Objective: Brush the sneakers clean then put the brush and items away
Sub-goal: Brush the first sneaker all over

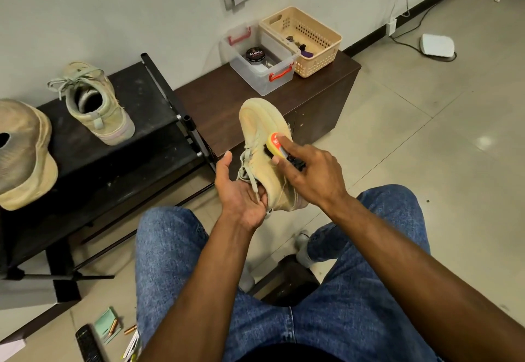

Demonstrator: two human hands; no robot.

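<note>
A pale yellow sneaker (262,134) is held toe-up in front of my knees. My left hand (241,191) grips it at the opening, fingers tucked inside the collar and thumb sticking up. My right hand (309,174) holds a yellow brush with an orange label (277,143) against the sneaker's right side, black bristles on the fabric. A second matching sneaker (96,106) stands on the black shoe rack (147,100) at the left.
A worn beige shoe (22,154) lies at the rack's far left. On the dark wooden cabinet (216,106) stand a clear box with red clips (264,60) holding a polish tin, and a beige basket (306,40). A remote and small items lie on the floor lower left.
</note>
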